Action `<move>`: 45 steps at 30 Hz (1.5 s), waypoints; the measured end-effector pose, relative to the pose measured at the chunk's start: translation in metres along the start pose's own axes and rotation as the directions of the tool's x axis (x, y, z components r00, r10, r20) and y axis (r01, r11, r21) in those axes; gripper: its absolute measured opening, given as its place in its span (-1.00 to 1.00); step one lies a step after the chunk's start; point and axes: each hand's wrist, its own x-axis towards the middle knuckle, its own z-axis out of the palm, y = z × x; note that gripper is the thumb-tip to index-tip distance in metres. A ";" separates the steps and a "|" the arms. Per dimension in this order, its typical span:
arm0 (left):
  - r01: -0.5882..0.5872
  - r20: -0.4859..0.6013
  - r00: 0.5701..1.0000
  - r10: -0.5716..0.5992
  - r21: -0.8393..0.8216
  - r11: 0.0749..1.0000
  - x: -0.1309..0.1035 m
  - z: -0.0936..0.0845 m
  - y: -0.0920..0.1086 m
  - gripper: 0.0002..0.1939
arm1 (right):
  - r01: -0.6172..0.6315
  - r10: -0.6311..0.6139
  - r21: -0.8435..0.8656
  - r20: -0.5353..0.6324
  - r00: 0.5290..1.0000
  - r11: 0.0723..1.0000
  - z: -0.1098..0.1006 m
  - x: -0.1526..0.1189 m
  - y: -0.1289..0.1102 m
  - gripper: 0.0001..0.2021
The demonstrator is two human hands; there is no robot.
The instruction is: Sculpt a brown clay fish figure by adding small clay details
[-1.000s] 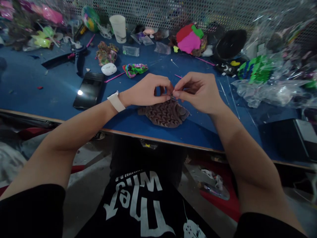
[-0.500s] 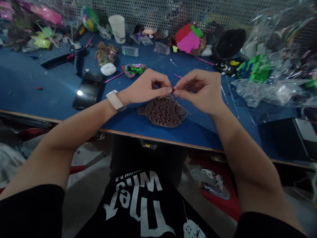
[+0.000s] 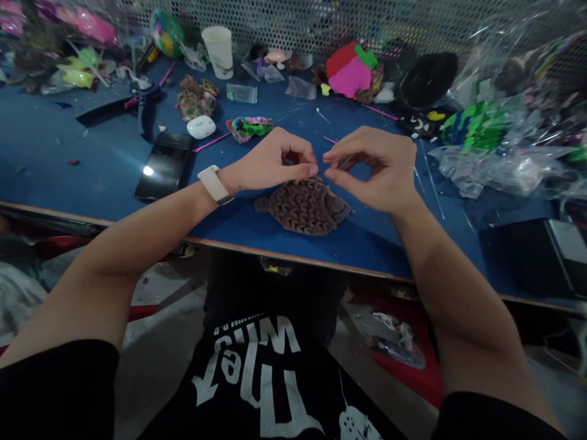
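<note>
One brown scaled piece (image 3: 302, 208), left hand (image 3: 270, 160) pinched near it, right hand (image 3: 383, 168) narrowly open

Both forearms are bared below black sleeves and extended inward from the lower corners of the frame, with the elbows bent and set wide. The left hand (image 3: 275, 160) is held near the center, palm down, its thumb and index finger brought together at the tips. A white band (image 3: 213, 185) is worn on the left wrist. The right hand (image 3: 378, 168), just right of center, is turned inward, its thumb and index finger curved toward each other with the tips slightly parted. The fingertips of the two hands are held close, a narrow gap left between them.
</note>
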 end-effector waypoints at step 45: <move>-0.021 0.026 1.000 0.016 0.195 0.981 -0.001 -0.001 0.001 -0.69 | 0.028 0.063 -0.189 0.460 0.885 0.981 -0.015 0.006 0.029 -0.85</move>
